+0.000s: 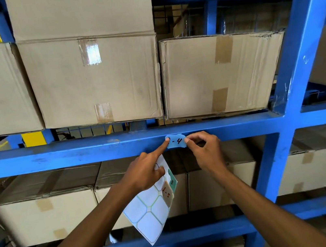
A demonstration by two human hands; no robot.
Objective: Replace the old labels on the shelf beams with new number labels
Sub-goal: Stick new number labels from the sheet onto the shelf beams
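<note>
We press a light blue label (pixel 176 141), hand-marked "-4", against the front face of a blue shelf beam (pixel 77 153), towards the beam's right end and near the upright post (pixel 293 90). Our left hand (pixel 144 174) points its index finger onto the label's left edge while its other fingers are clamped on a sticker sheet (pixel 150 212) that hangs below the beam. Most cells of that sheet are bare white; two labels sit at its right edge, a brown one marked "1-5" (pixel 167 193) and a teal one marked "3" (pixel 173 182). Our right hand (pixel 206 150) pinches the blue label's right edge between thumb and forefinger, the remaining fingers curled in. The two hands are close but not touching, with the label between them. Taped cardboard boxes (pixel 95 78) fill the shelf above the beam, and more boxes (pixel 46 216) stand on the level beneath it.
</note>
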